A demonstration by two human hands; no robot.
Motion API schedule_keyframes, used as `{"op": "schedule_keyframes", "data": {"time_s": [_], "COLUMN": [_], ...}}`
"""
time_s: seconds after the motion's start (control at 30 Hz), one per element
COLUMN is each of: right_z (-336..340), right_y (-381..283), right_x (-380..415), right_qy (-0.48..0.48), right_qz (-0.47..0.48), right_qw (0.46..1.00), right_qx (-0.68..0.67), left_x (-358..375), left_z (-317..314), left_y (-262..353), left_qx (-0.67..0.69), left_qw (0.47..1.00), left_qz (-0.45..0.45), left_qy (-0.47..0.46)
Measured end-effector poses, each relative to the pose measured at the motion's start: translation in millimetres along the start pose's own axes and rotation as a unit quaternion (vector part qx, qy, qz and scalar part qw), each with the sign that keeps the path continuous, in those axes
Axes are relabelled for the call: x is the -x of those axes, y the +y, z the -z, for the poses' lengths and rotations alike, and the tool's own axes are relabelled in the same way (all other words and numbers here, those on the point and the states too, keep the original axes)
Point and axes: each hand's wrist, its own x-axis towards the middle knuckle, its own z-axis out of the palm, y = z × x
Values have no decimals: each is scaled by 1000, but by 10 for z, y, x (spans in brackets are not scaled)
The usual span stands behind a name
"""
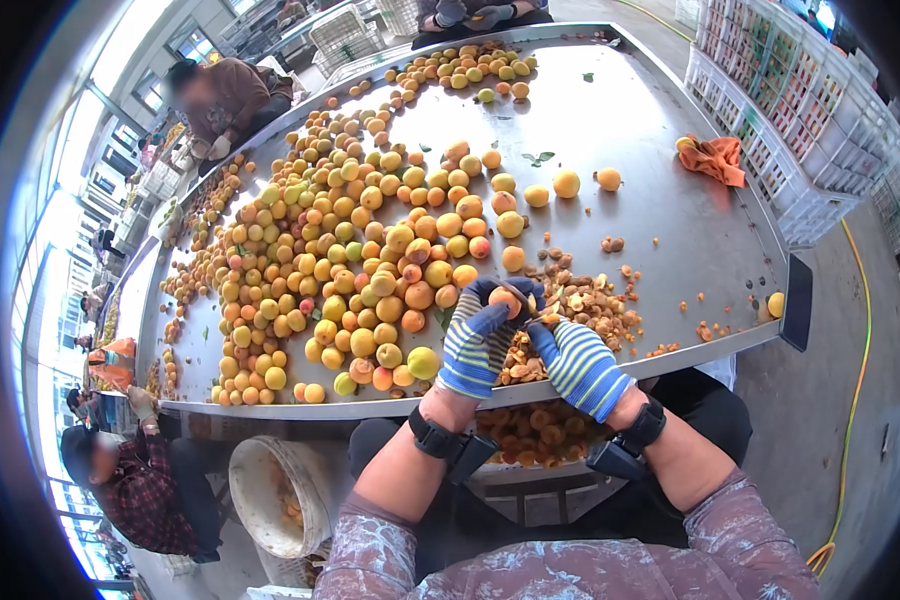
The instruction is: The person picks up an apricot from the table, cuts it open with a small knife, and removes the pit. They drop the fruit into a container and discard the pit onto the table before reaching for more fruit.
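My left hand (477, 345), in a striped blue-and-white glove, is closed around an orange apricot (505, 303) just above the table's near edge. Close against it, my right hand (575, 362), gloved in the same stripes, has its fingers pinched together at the fruit's right side. What those fingers hold is hidden. Just beyond my hands lies a heap of brown pits and fruit scraps (595, 305). Whole apricots (360, 250), yellow to orange with a few green, spread over the table to the left. Below the edge, between my knees, a container holds cut apricots (540, 436).
The metal table (660, 120) has a raised rim. An orange cloth (712, 160) lies at its right. White crates (770, 100) stand stacked beyond. A white bucket (282, 495) is at my left. People (225, 95) sit around the table. A yellow hose (855, 380) crosses the floor.
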Motion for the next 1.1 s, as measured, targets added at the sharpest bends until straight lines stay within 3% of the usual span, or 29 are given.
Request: {"op": "schedule_keyframes", "data": {"time_s": [0.1, 0.43, 0.57, 0.67, 0.7, 0.77, 1.1], "right_z": [54, 99, 124, 149, 139, 119, 249], "right_y": [5, -60, 9, 78, 88, 92, 5], "right_x": [-13, -55, -62, -2, -7, -21, -37], "right_qy": [-82, -30, -71, -75, -75, -75, -78], "right_qz": [-58, -114, -108, 29, 29, 1, -125], "right_qw": [995, 991, 991, 990, 990, 995, 989], "right_qx": [9, -66, -20, 112, 114, 73, -6], "left_x": [-5, 47, -1, -25, -19, -8, -37], "left_z": [-58, -145, -84, 10, 19, 68, -6], "left_y": [-12, -158, -153, -132, -138, -154, 25], "left_qx": [-34, -2, 22, -153, -151, -237, -97], "left_qw": [999, 997, 998, 985, 985, 959, 981], "left_qz": [-4, 65, 55, 75, 74, 95, 163], "left_qy": [4, 35, 23, 39, 38, 124, 44]}}
